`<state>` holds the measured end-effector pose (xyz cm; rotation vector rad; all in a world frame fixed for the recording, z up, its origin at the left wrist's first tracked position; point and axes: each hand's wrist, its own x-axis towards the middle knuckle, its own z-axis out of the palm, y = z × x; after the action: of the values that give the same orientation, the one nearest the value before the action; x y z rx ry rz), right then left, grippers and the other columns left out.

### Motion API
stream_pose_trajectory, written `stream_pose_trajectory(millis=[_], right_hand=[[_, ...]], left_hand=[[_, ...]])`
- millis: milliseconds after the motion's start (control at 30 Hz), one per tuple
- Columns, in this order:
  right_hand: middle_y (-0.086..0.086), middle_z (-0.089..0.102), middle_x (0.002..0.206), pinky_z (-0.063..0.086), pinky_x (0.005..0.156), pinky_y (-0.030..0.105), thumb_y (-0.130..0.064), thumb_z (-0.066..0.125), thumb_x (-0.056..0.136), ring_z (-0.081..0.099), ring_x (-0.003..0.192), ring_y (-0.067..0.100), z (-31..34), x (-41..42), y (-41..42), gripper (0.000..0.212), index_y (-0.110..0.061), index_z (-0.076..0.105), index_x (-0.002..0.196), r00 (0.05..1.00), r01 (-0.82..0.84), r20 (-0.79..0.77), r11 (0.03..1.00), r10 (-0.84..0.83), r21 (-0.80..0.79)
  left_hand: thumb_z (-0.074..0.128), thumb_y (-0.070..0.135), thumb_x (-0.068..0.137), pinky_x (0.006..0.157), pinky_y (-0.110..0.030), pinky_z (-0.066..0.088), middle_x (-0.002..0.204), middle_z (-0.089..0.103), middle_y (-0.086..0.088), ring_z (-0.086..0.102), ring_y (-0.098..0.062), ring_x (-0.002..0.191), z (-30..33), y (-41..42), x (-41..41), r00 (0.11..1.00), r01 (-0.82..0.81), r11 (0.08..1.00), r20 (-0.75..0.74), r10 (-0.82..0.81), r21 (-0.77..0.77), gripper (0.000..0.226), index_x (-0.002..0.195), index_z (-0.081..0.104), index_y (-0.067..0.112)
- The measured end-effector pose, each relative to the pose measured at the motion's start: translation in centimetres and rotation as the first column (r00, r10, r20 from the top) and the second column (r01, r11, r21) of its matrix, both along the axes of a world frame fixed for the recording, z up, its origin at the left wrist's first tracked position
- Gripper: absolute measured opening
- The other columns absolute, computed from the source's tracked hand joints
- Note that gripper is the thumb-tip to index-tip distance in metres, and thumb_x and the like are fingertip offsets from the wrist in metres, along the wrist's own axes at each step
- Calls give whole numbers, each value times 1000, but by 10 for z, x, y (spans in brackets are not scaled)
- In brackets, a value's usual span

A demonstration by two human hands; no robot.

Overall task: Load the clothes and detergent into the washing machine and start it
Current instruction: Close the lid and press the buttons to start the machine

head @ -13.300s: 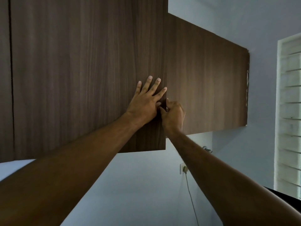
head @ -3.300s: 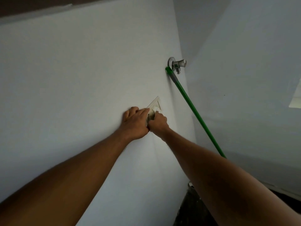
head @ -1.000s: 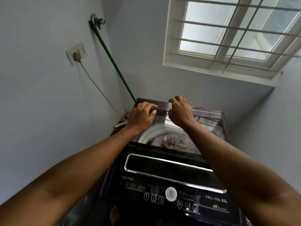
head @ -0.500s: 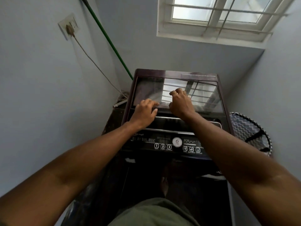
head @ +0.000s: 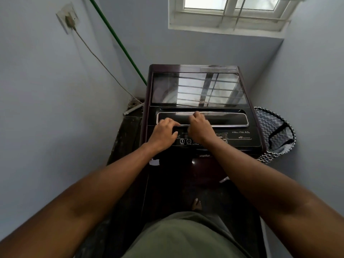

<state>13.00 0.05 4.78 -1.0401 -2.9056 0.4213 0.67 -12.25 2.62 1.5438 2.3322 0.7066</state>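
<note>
Both your hands, left hand (head: pixel 163 134) and right hand (head: pixel 199 129), rest loosely curled, holding nothing, on the control panel (head: pixel 240 135); press the near-left power button (head: pixel 182 141) squarely with one fingertip.

A cramped laundry corner in a home. A dark maroon top-loading washing machine (head: pixel 201 108) with a glass lid fills the space at 12 o'clock, pressed between plain pale blue-grey walls (head: pixel 46 108). At 3 o'clock a black-and-white zigzag-patterned fabric laundry basket (head: pixel 273 135) stands just beside it. At 10 o'clock a white wall socket (head: pixel 67 17) carries a plug and a thin grey cord (head: pixel 100 60), with a green hose (head: pixel 119 41) running down near it. A white-framed barred window (head: pixel 229 13) sits high at 1 o'clock.
</note>
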Motion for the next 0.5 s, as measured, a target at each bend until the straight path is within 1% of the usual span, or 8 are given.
stream_pose_trajectory(millis=[100,200,267,333,400,500], right_hand=[[16,47,130,49,94,48,-16,54,89,48,122,34,-10,6,-18,52,-7,45,139,999,-39,14,998,40,-53],[13,50,128,50,90,47,-20,54,92,52,119,33,-23,13,-35,58,-9,38,146,996,-71,46,991,77,-116],[13,51,130,52,90,47,-19,53,92,53,119,32,-33,19,-45,62,-6,33,149,992,-91,74,986,102,-140],[14,51,132,51,93,46,-16,51,92,50,122,31,-41,25,-50,64,-3,30,151,992,-95,65,983,107,-159],[15,52,128,51,94,43,-14,51,93,48,121,30,-46,30,-52,60,0,34,149,995,-91,19,983,95,-157],[17,54,120,50,92,37,-13,50,94,50,113,30,-51,36,-56,50,3,44,141,994,-99,-53,985,92,-138]], left_hand=[[67,22,89,105,-37,40,132,55,0,48,-20,125,-9,-6,3,1000,19,999,-19,-19,-29,44,132,58,19],[72,28,87,110,-37,38,140,53,1,44,-19,132,-19,-6,7,999,25,998,-40,-27,-57,55,138,54,20],[72,33,86,113,-35,36,144,51,2,42,-17,133,-27,-6,13,997,34,996,-64,-39,-80,61,142,51,20],[72,37,85,113,-35,35,146,49,3,40,-17,134,-34,-5,18,992,34,995,-118,-45,-93,67,145,48,21],[73,41,83,113,-35,35,148,47,4,38,-17,134,-38,-6,22,985,22,994,-170,-39,-104,73,147,44,21],[75,45,80,110,-35,37,149,45,6,40,-18,131,-41,-7,27,972,2,992,-232,-31,-123,79,148,42,25]])
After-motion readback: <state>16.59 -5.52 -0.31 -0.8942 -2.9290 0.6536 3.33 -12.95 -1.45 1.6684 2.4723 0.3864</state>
